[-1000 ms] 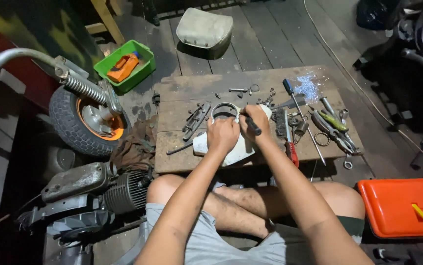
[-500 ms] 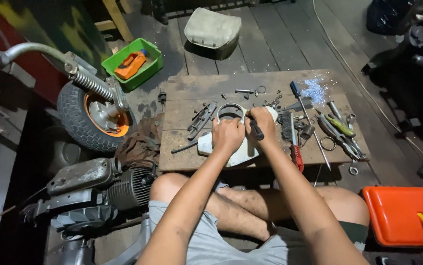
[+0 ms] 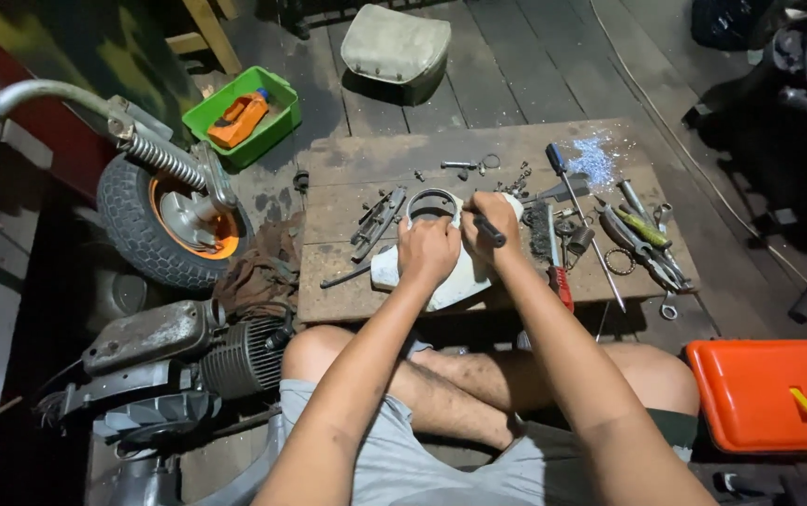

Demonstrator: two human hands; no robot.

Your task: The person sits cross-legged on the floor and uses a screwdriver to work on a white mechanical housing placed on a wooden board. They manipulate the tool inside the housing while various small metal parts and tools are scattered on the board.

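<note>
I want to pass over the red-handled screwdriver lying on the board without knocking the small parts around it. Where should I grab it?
Take the red-handled screwdriver by its red handle, probably coming from the near edge of the wooden board, the seated person's side. The handle lies at that edge, right of the right hand, while its shaft runs up among the wire brush and loose parts.

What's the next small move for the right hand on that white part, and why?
Probably keep the left hand pressing the white housing down and work the dark-handled tool in the right hand at the metal ring. The tool tip already sits by the ring's edge, and the housing lies loose on the wooden board.
</note>
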